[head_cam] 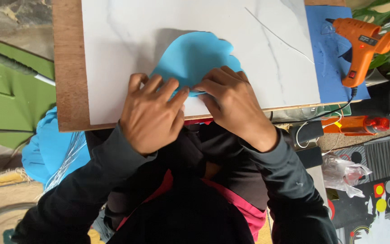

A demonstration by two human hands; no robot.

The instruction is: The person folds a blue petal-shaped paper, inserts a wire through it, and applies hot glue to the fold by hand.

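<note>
Head view: we look straight down on two bare hands at work on a white board.
Left hand: our left hand lies palm down with the fingers stretched forward, their tips pressing on the near edge of the blue foam piece.
Right hand: our right hand is curled, its fingertips pinching the same near edge just beside the left fingertips; the two hands touch there.
Blue foam piece: a sky-blue, matte sheet with a rounded, wavy outline; it lies flat on the white marble-patterned board, near the board's front edge, and casts a soft shadow to its upper left. Its lower part is hidden under our fingers.
Wire: a thin pale wire runs aslant across the board to the right, well apart from the hands.
Board support: the white board rests on a brown wooden table.
Blue mat: a darker blue sheet lies at the board's right end.
Glue gun: an orange glue gun stands on that blue sheet.
Sleeves: dark grey sleeves cover both arms.
</note>
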